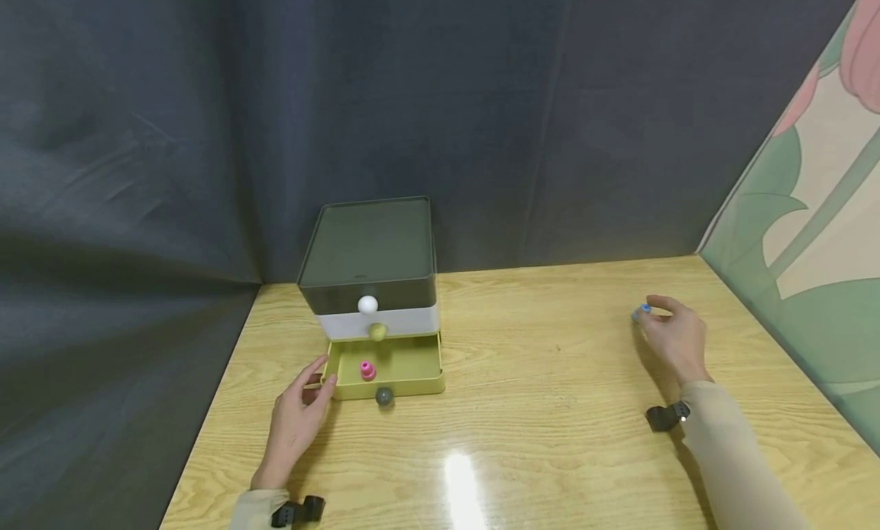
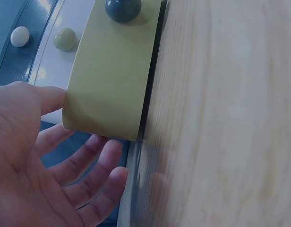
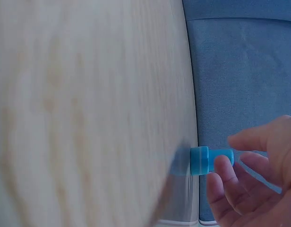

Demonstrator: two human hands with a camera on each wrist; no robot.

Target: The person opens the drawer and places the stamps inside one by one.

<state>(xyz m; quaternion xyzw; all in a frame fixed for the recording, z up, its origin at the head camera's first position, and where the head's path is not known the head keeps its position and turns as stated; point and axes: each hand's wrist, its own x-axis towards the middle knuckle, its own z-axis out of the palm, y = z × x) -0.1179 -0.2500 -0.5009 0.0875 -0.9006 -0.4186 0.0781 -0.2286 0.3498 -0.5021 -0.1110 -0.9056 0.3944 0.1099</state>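
A small blue stepped peg (image 3: 199, 161) stands on the table at the right, its wide end down. My right hand (image 1: 677, 340) is around it with fingers loosely bent; in the right wrist view the thumb is apart from the peg and a fingertip overlaps it. Whether that finger touches cannot be told. At the left, the yellow-green bottom drawer (image 1: 415, 388) is pulled out, with a pink stepped peg (image 1: 367, 371) inside. My left hand (image 1: 297, 419) is at the drawer's front left corner, thumb against its edge and fingers relaxed beside and below the side.
The drawer cabinet (image 1: 371, 240) has a dark top and a white middle drawer (image 1: 412, 320), both closed. Round knobs stick out in front, including a dark knob (image 1: 384, 396). Dark curtain (image 1: 481, 133) hangs behind the wooden table (image 1: 536, 408); a floral panel (image 1: 818, 232) borders the right.
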